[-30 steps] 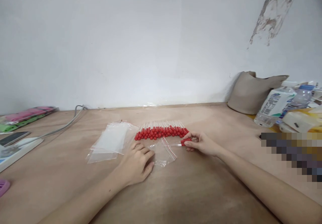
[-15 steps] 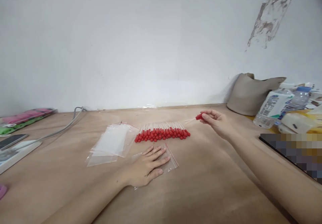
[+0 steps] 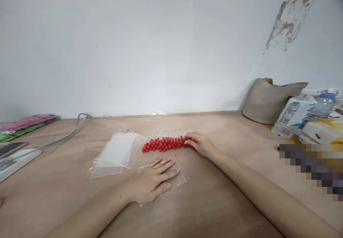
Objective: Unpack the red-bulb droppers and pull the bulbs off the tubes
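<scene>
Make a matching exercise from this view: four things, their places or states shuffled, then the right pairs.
Things
1. Left hand
2. Right hand
3. Row of sticks
4. Stack of bags

Places and states
A. Overlapping, left of the sticks
B. Pale, with red ends
C. Flat on a single clear bag
D. Curled at the sticks' right end

Pairs: 1-C; 2-D; 3-B; 4-A

The wall (image 3: pixel 134 45) is matt, rough and flaking in a patch (image 3: pixel 289 25) at two o'clock; the table (image 3: pixel 203 206) has a smooth, wood-like finish. The bags (image 3: pixel 115 150) at eight o'clock and the lone bag (image 3: pixel 179 181) at six are see-through, glossy plastic, as is the bottle (image 3: pixel 294 112) at three, beside a matt sack (image 3: pixel 264 100). The red heads (image 3: pixel 166 143) at six look smooth, the phone (image 3: pixel 12 149) at nine faintly glossy.
</scene>
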`<state>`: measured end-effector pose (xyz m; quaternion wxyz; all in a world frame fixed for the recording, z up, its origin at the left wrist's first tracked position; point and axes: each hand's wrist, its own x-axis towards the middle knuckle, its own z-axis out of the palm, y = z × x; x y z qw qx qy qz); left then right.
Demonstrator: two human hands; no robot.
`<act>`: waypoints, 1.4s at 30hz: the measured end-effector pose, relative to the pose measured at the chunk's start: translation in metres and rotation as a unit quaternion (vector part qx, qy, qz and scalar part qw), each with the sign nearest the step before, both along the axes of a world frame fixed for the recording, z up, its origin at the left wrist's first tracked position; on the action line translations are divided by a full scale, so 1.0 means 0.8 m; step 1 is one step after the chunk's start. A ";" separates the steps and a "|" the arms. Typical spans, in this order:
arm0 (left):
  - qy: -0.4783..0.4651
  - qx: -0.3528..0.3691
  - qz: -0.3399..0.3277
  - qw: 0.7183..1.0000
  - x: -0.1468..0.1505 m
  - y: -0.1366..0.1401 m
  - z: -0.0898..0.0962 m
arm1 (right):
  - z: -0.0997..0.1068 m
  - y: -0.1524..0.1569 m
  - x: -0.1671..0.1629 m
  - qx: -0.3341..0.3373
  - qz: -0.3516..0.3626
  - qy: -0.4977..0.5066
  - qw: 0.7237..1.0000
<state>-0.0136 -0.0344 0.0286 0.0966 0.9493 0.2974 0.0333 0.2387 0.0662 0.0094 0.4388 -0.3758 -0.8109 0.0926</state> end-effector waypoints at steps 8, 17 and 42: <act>-0.025 0.001 -0.004 1.000 0.000 0.001 -0.002 | 0.003 -0.006 0.003 0.011 -0.033 0.057 0.998; 0.007 0.007 0.005 1.000 0.001 0.000 -0.002 | -0.002 -0.004 -0.028 0.000 -0.062 0.066 0.996; -0.266 -0.157 0.207 0.928 -0.004 0.003 0.002 | 0.010 -0.106 -0.003 -0.041 0.243 -0.293 0.924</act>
